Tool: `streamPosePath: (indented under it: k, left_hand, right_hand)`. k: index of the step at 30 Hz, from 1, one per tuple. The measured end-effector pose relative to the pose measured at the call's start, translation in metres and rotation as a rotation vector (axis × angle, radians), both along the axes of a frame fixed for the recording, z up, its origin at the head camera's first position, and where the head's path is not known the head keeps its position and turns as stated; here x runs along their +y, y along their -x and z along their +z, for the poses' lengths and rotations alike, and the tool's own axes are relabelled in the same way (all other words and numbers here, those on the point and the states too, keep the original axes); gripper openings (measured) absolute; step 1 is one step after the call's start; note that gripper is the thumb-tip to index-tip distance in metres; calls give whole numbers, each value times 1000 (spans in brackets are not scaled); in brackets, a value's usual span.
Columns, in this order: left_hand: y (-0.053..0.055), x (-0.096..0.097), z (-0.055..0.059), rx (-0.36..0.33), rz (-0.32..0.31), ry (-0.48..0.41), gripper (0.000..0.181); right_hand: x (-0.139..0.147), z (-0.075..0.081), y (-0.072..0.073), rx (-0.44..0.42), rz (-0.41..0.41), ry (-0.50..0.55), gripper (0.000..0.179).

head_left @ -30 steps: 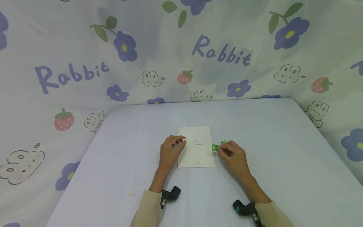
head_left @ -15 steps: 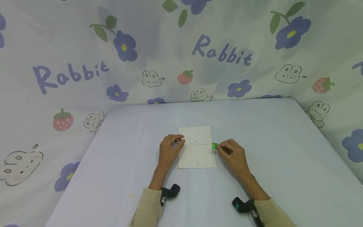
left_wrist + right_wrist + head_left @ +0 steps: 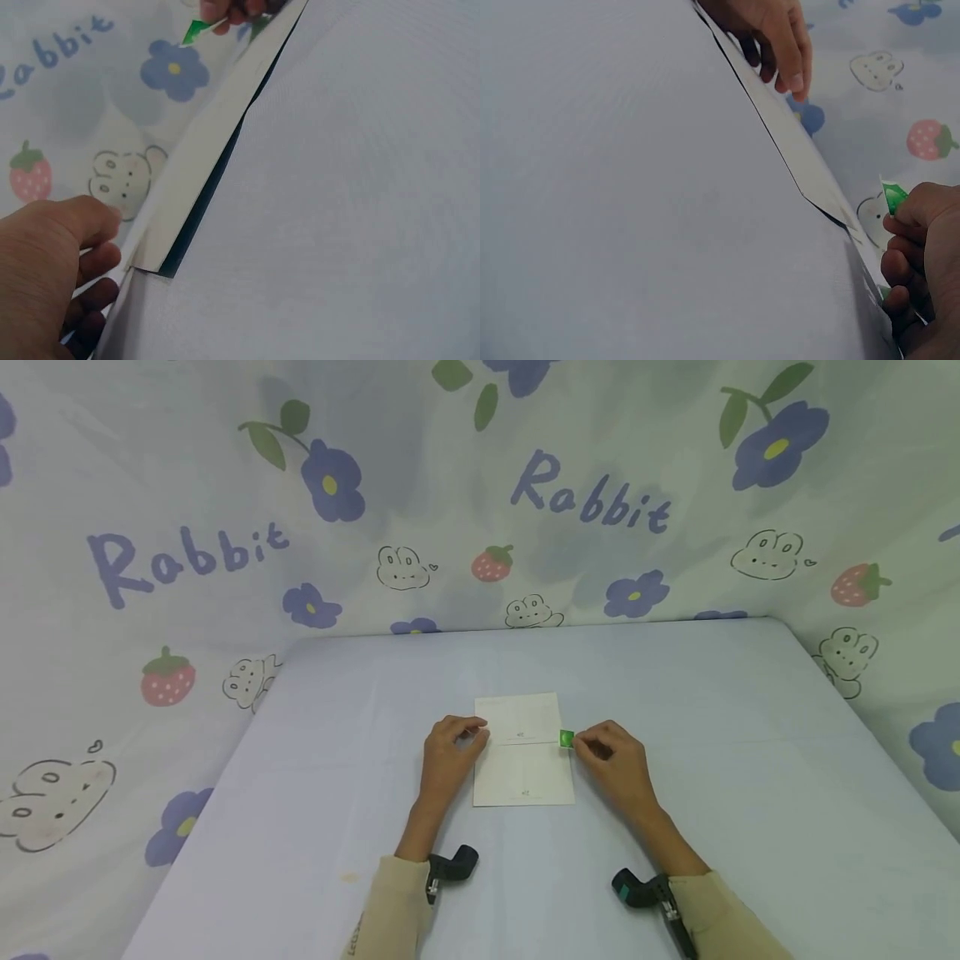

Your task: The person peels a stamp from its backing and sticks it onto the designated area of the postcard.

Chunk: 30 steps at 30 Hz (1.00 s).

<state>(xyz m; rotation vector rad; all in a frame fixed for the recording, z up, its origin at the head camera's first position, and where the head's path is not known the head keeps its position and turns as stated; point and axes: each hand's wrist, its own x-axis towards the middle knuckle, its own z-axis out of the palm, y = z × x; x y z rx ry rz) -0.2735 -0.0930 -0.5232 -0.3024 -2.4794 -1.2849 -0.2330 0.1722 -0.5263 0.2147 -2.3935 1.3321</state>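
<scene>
My right hand (image 3: pixel 617 767) pinches a small green paper square (image 3: pixel 566 739) between thumb and forefinger. In the right wrist view, the green square (image 3: pixel 894 198) shows a thin white edge, and another bit of green (image 3: pixel 885 291) peeks out under the curled lower fingers. The square overlaps the right edge of an opened cream card (image 3: pixel 521 772), close to its middle crease. Each half of the card bears a small printed mark; its underside looks dark in the left wrist view. My left hand (image 3: pixel 448 760) rests at the card's left edge, fingers loosely bent, gripping nothing visible.
A white cloth covers the table (image 3: pixel 337 693) under the card. Behind and beside it hangs a patterned curtain (image 3: pixel 420 460) with rabbits, flowers and strawberries. Each wrist wears a black camera mount (image 3: pixel 641 891).
My right hand has moved slightly away from me along the card's right edge, carrying the green square up to the crease. A second green piece beyond the fingers is now hidden. The left hand stays put.
</scene>
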Motion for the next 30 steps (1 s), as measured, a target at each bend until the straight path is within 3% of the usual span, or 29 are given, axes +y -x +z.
streamPosePath:
  k: [20,30]
  left_hand:
    - [3,-1,0,-58,0,27,16]
    - [4,-3,0,-46,12,80,18]
  right_hand:
    - [-2,0,6,-51,-15,11,4]
    - [-3,2,8,-57,-11,-2,4]
